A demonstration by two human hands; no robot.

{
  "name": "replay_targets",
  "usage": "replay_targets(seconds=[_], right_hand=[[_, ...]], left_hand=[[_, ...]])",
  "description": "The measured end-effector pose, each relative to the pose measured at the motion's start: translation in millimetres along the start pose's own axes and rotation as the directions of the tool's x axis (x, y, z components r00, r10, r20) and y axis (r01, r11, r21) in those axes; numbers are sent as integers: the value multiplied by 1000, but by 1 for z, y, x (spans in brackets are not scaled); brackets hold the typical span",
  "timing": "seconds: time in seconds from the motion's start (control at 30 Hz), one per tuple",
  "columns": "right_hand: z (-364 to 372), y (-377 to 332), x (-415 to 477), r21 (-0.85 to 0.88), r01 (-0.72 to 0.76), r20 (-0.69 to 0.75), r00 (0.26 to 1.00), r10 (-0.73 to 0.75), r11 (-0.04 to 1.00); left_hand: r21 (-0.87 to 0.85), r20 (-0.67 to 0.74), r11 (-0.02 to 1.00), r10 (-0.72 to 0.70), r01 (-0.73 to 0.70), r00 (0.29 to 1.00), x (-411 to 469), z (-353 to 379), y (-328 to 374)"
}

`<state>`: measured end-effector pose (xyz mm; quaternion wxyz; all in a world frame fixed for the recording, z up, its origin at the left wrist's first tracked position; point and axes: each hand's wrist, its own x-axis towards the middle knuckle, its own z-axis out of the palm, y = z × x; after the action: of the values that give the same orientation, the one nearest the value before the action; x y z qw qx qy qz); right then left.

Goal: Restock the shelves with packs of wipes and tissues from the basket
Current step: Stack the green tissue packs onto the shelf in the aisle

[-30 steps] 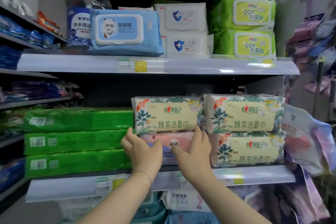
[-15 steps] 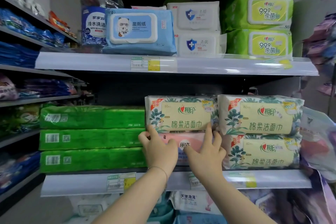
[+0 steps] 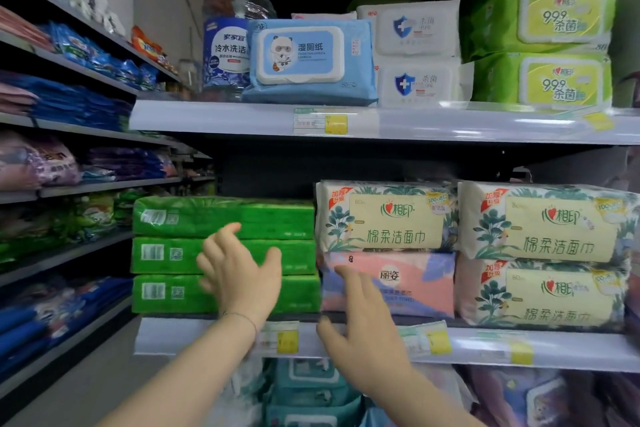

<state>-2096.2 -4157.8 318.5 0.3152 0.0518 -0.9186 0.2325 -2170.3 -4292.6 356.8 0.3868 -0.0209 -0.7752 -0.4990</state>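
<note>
A soft pink plastic-wrapped pack (image 3: pixel 408 291) is shown lying flat on the middle white shelf (image 3: pixel 491 343). It is tucked beneath a cream pack printed with green leaves (image 3: pixel 391 218) and set between a stack of three green wrapped packs (image 3: pixel 225 215) and two more cream leaf-printed packs (image 3: pixel 543 253).

Half a second earlier both hands were pressed against the pink pack's front. Now the left hand (image 3: pixel 242 277), a thin bracelet at its wrist, has been shifted leftward and is held in front of the green stack. Its grip is apart, with fingers spread and nothing held. The right hand (image 3: pixel 367 336) has been drawn back and lowered before the shelf's edge. Its grip is likewise apart and empty, and only the index finger (image 3: pixel 343 274) reaches to the pink pack's left end.

On the upper white shelf (image 3: pixel 415 123) a pale blue lidded pack of wipes (image 3: pixel 311 59) is displayed beside white lidded packs (image 3: pixel 415 55) and lime-green lidded packs (image 3: pixel 543 45).
</note>
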Motion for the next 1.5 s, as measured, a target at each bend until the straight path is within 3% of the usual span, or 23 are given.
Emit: replay_targets(seconds=[0.07,0.17,0.3,0.4,0.53,1.0,1.1,1.2,1.27,1.4,1.5], right_hand=[[12,-13,9,-49,72,65,996,-69,996],[29,-34,22,-22,26,74,997,-25,999],[40,-50,31,-85,-77,70,994,83,993],[41,-56,34,-188,-87,68,993,102,978],[43,-55,40,-177,-83,63,993,95,981],[37,-43,38,-208,-26,94,994,47,978],[39,-41,36,-239,-59,67,995,77,969],[42,-33,35,-366,-36,-93,996,2,930],[40,-30,34,-393,-6,-129,990,-49,919],[25,-23,31,-415,82,-142,978,-153,906],[8,-15,29,-461,74,-146,977,-158,885]], left_hand=[[27,-123,997,-75,79,990,22,-20,-20],[-18,-224,970,-241,243,944,54,-44,-47],[-204,-1,871,-457,447,889,89,-62,-82],[-300,110,888,-329,347,938,95,-66,-91],[-341,154,909,-198,240,968,93,-62,-86],[-313,238,909,-206,275,949,94,-50,-93],[-261,110,922,-268,288,957,91,-49,-88],[-47,-136,974,-226,222,965,85,-47,-74],[71,-181,990,-110,125,977,77,-46,-63],[213,-19,963,172,-164,985,52,-39,-50],[286,157,866,379,-410,912,30,-30,-39]])
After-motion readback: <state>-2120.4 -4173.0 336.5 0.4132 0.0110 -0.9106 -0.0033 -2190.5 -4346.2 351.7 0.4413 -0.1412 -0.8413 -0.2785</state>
